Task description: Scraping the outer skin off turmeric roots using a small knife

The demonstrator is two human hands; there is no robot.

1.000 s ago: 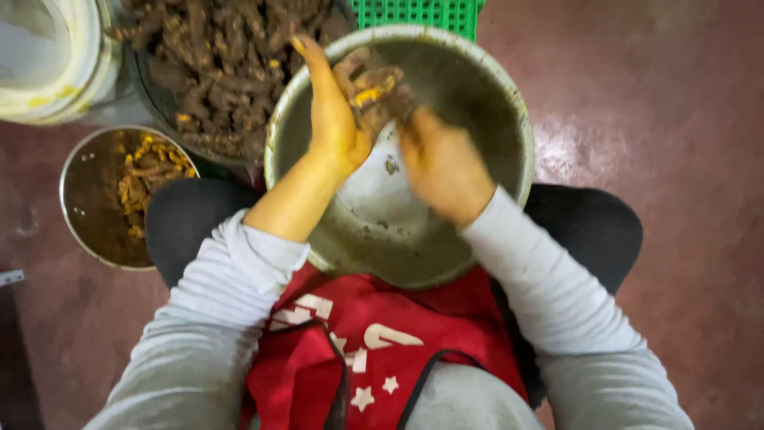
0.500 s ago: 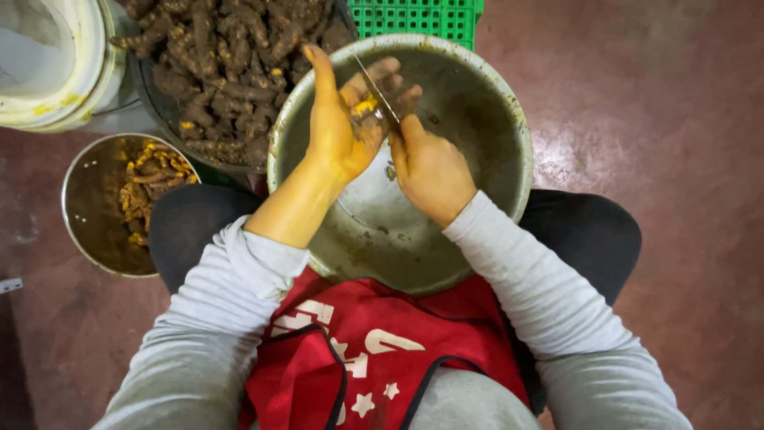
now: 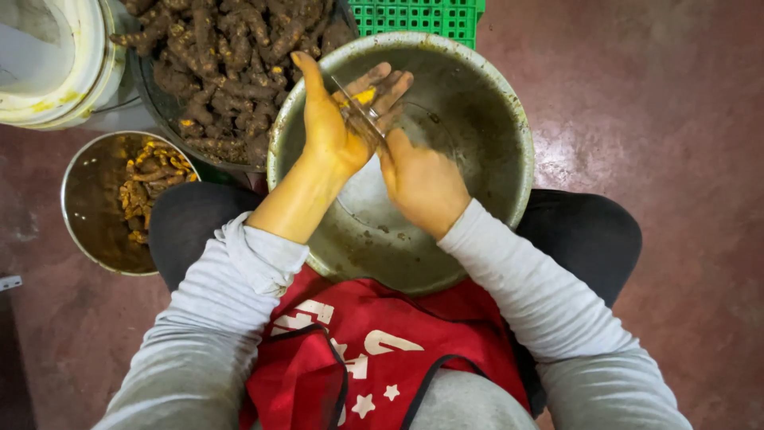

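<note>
A person is sitting with a large steel bowl [image 3: 485,103] on the lap and scraping a small turmeric root [image 3: 364,97] over it. The left hand [image 3: 338,119] is cradling the root across its half-open fingers, thumb raised, with the peeled yellow flesh showing near the fingertips. The right hand [image 3: 422,179] is closed around the grip of a thin knife [image 3: 358,111], whose blade is lying against the root. The root looks light, firm and knobbly; where the skin is off it is probably moist and slippery, so a pinch on the rough, unpeeled end should hold best. Both palms are stained yellow. Unpeeled brown roots [image 3: 231,56] are filling a dark basin above the bowl; peeled orange pieces [image 3: 151,179] are lying in a smaller steel bowl [image 3: 87,207] at left. A white bucket [image 3: 56,64] and a green crate [image 3: 422,16] are standing on the red floor [image 3: 676,119].
</note>
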